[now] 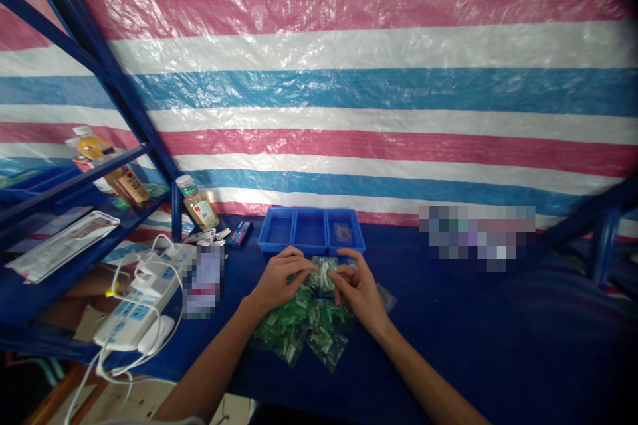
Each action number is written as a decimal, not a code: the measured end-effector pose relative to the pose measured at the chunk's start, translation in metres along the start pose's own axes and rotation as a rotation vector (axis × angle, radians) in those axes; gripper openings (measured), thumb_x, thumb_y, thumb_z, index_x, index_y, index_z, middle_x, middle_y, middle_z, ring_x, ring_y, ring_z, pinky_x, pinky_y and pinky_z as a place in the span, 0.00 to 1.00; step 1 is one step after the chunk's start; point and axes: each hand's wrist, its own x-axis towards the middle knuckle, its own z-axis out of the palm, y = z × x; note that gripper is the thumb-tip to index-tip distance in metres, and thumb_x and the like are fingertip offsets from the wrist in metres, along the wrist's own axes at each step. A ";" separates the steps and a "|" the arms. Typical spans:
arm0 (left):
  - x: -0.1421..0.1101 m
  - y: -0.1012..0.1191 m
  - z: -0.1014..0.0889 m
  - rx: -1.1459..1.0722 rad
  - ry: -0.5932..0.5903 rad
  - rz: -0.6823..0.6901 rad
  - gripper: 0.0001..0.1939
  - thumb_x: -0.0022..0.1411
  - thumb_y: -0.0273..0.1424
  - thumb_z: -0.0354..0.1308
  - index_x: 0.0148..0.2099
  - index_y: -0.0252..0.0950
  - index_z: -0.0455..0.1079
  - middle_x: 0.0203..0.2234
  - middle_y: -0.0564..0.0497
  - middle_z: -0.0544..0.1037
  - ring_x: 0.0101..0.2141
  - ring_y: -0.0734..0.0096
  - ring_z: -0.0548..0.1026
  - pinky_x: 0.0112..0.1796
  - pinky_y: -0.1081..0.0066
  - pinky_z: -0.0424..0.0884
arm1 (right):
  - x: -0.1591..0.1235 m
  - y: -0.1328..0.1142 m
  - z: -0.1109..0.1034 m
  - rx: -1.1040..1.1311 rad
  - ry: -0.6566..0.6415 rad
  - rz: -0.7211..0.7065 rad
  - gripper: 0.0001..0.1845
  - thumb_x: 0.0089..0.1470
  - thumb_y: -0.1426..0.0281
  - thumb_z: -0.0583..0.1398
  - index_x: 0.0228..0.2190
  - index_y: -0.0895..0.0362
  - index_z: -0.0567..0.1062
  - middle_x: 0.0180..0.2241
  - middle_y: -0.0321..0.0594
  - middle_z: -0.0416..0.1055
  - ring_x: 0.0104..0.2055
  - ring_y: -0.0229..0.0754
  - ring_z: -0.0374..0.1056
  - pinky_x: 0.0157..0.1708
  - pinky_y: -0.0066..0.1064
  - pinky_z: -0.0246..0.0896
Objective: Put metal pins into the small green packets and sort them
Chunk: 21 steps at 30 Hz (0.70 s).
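Observation:
Above a blue tabletop, a small clear plastic bag (325, 273) with pale pieces inside is held between my two hands. My left hand (285, 279) pinches its left side, thumb and fingertips together. On its right side, my right hand (356, 284) is closed with curled fingers. Beneath and in front of the hands lies a pile of clear bags with green pieces (285, 324). One bag from the pile (326, 343) reaches toward the front. Another clear bag (386, 297) lies partly hidden beside my right hand.
Just behind the hands stands a blue three-compartment tray (293, 250); its right compartment holds a small bag (343, 234). To the left are a power strip (127, 315) with white cables, a bottle (198, 204) and a blue metal shelf frame (124, 106). A striped tarp (349, 99) hangs behind.

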 end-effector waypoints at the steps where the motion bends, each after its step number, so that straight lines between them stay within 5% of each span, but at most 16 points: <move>1: 0.000 0.000 0.000 -0.001 0.004 0.009 0.12 0.71 0.26 0.55 0.50 0.37 0.78 0.37 0.45 0.83 0.42 0.63 0.75 0.45 0.62 0.74 | 0.000 0.000 -0.001 -0.015 -0.003 -0.004 0.26 0.55 0.53 0.67 0.49 0.51 0.68 0.28 0.31 0.73 0.16 0.36 0.66 0.15 0.26 0.52; 6: -0.001 -0.004 0.001 0.024 0.016 0.002 0.10 0.69 0.27 0.58 0.50 0.38 0.79 0.36 0.45 0.83 0.43 0.63 0.75 0.45 0.62 0.74 | 0.000 -0.002 -0.006 -0.089 -0.059 -0.017 0.19 0.62 0.53 0.59 0.41 0.55 0.77 0.18 0.34 0.72 0.18 0.42 0.69 0.19 0.29 0.56; 10: 0.002 -0.001 -0.002 0.035 0.009 0.006 0.08 0.69 0.30 0.60 0.45 0.37 0.80 0.34 0.45 0.82 0.40 0.63 0.74 0.44 0.61 0.73 | 0.000 -0.003 -0.005 -0.094 -0.078 -0.013 0.20 0.58 0.53 0.63 0.43 0.55 0.78 0.26 0.38 0.78 0.20 0.41 0.69 0.19 0.29 0.55; 14: 0.004 0.004 -0.005 0.046 0.010 0.013 0.06 0.69 0.30 0.61 0.42 0.36 0.79 0.34 0.45 0.81 0.40 0.64 0.74 0.44 0.61 0.71 | 0.001 -0.003 -0.003 -0.143 -0.051 -0.054 0.19 0.57 0.52 0.65 0.36 0.55 0.80 0.23 0.35 0.72 0.18 0.36 0.62 0.18 0.28 0.54; 18: 0.004 0.005 -0.004 0.038 0.018 0.015 0.05 0.68 0.30 0.61 0.42 0.35 0.77 0.36 0.44 0.80 0.41 0.63 0.74 0.46 0.60 0.71 | 0.001 -0.003 -0.003 -0.176 -0.016 -0.111 0.20 0.56 0.51 0.66 0.31 0.55 0.79 0.34 0.40 0.74 0.21 0.35 0.64 0.18 0.28 0.55; 21: 0.002 0.002 -0.001 0.023 0.027 -0.020 0.05 0.68 0.31 0.61 0.42 0.35 0.76 0.34 0.45 0.79 0.40 0.64 0.75 0.43 0.63 0.73 | 0.000 -0.002 -0.003 -0.186 -0.043 -0.051 0.20 0.57 0.49 0.64 0.34 0.55 0.78 0.25 0.37 0.73 0.18 0.37 0.63 0.17 0.28 0.52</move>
